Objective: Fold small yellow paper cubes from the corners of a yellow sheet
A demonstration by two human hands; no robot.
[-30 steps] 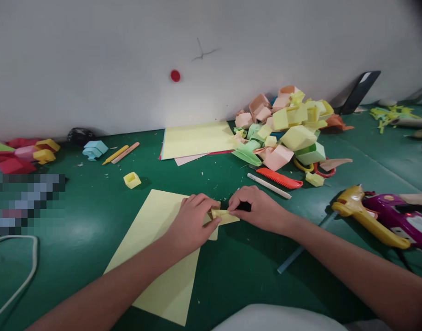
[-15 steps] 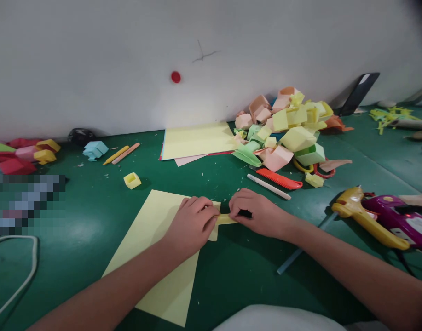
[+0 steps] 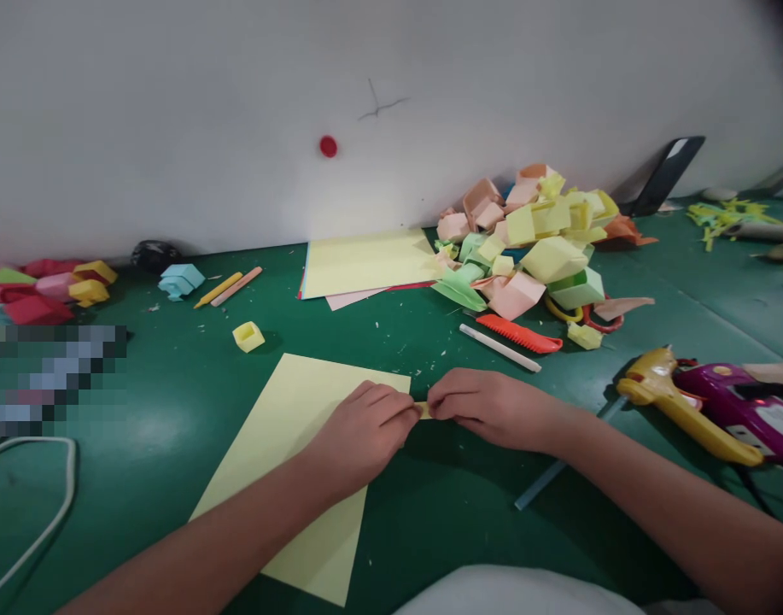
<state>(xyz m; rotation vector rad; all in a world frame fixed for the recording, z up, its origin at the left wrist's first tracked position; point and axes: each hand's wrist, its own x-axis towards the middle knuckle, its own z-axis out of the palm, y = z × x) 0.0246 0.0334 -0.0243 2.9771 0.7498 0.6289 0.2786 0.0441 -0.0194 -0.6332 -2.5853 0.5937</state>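
Observation:
My left hand (image 3: pixel 375 427) is closed on one end of a small yellow strip of paper (image 3: pixel 423 411). My right hand (image 3: pixel 487 408) pinches the other end, so only a short piece shows between the fingertips. The rest of the strip is hidden by the fingers. Under my left hand and forearm lies a large sheet of pale yellow paper (image 3: pixel 282 444), flat on the green table (image 3: pixel 442 530). A small folded yellow paper box (image 3: pixel 248 336) sits beyond the sheet, to its upper left.
At the back right is a heap of folded paper boxes (image 3: pixel 525 231). In front of it lie a red cutter knife (image 3: pixel 519 333) and a white stick (image 3: pixel 499 348). A yellow glue gun (image 3: pixel 692 401) with a clear glue stick (image 3: pixel 545 483) rests at right. A paper stack (image 3: pixel 365 263) lies by the wall.
Both hands have moved slightly down and closer together. Less of the yellow strip shows between them, and its wider part by my left hand is now out of sight.

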